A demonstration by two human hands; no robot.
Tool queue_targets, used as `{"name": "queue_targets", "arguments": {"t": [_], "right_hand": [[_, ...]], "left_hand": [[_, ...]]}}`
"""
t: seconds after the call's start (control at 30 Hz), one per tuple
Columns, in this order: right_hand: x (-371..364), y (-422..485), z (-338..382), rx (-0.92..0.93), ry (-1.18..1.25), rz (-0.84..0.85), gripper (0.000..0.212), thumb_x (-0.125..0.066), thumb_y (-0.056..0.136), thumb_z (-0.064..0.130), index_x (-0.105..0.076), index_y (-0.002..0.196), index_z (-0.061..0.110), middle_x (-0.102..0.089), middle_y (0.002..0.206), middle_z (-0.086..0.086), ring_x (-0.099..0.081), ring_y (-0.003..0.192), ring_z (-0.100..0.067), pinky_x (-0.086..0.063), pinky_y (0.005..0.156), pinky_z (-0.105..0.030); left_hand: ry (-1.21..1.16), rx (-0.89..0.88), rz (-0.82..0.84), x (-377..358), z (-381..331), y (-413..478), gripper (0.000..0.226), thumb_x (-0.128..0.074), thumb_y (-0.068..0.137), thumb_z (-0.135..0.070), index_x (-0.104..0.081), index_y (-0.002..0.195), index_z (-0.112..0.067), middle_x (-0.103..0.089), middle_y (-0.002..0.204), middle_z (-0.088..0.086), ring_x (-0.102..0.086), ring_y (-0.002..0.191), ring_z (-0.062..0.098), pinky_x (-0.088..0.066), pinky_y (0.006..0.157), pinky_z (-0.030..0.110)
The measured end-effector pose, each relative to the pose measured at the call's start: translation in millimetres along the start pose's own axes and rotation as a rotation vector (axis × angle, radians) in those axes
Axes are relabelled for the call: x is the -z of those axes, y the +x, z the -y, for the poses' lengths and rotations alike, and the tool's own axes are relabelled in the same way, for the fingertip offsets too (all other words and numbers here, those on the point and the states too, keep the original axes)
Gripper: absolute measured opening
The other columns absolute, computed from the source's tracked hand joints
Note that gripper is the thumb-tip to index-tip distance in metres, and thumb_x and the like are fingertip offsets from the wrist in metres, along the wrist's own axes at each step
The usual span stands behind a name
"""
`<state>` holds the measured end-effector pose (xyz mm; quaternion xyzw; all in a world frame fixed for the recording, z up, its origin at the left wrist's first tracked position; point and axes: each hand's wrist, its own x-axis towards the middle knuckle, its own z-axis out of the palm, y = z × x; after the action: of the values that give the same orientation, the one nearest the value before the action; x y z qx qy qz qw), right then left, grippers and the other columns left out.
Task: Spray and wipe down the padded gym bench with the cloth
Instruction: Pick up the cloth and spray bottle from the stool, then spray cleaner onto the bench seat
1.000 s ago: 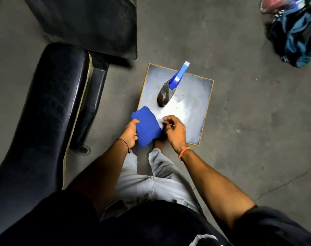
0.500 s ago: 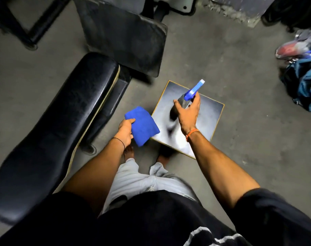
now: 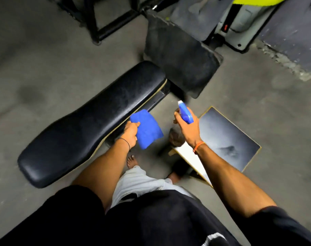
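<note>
The long black padded gym bench (image 3: 90, 121) runs diagonally from lower left to upper centre. My left hand (image 3: 131, 133) grips a folded blue cloth (image 3: 146, 130) by its edge, held in the air just beside the bench's right side. My right hand (image 3: 189, 129) is closed around a spray bottle (image 3: 185, 114) with a blue trigger head, whose nozzle points up and left toward the bench end. The bottle's dark body hangs below my hand, blurred.
A small square stool with a dark top (image 3: 227, 137) stands on the concrete floor at right, under my right forearm. A second dark pad (image 3: 183, 57) and black metal frames (image 3: 96, 20) lie beyond the bench. My legs and bare feet are below.
My right hand has lifted the spray bottle off the stool and swung it left toward the bench. My left hand has carried the cloth up beside the bench. The view has tilted upward.
</note>
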<state>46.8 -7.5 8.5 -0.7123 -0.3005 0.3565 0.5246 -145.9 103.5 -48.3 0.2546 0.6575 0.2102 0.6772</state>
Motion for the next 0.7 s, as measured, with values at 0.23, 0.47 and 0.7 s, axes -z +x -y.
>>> {"name": "queue_targets", "arguments": {"t": [0.23,0.47,0.7], "right_hand": [[-135.4,12.8,33.7,0.074,-0.183,0.364,0.023,-0.064,0.094,0.008,-0.064,0.115,0.018,-0.062,0.079,0.014,-0.057,0.071,-0.012,-0.051,0.073,-0.027],[-230.5,33.7,23.0,0.049,-0.344,0.537,0.026,-0.065,0.089,0.027,-0.064,0.114,0.032,-0.06,0.07,0.015,-0.055,0.062,-0.017,-0.049,0.07,-0.039],[-282.6,47.5,29.1,-0.029,-0.348,0.454,0.017,-0.073,0.096,0.028,-0.062,0.106,0.019,-0.065,0.068,0.0,-0.059,0.057,-0.016,-0.048,0.061,-0.019]], "left_hand": [[-0.108,-0.014,-0.26,120.3,-27.1,72.6,0.043,-0.055,0.099,-0.015,-0.047,0.14,-0.014,-0.06,0.138,0.01,-0.063,0.12,0.03,-0.052,0.104,0.053],[-0.219,0.063,-0.221,177.6,-54.5,131.8,0.025,-0.053,0.098,-0.011,-0.051,0.12,-0.023,-0.059,0.117,0.006,-0.057,0.101,0.023,-0.048,0.086,0.039],[-0.298,0.121,-0.17,182.1,-88.5,188.8,0.019,-0.053,0.096,-0.007,-0.052,0.103,-0.025,-0.06,0.104,0.006,-0.055,0.097,0.024,-0.047,0.081,0.039]]}}
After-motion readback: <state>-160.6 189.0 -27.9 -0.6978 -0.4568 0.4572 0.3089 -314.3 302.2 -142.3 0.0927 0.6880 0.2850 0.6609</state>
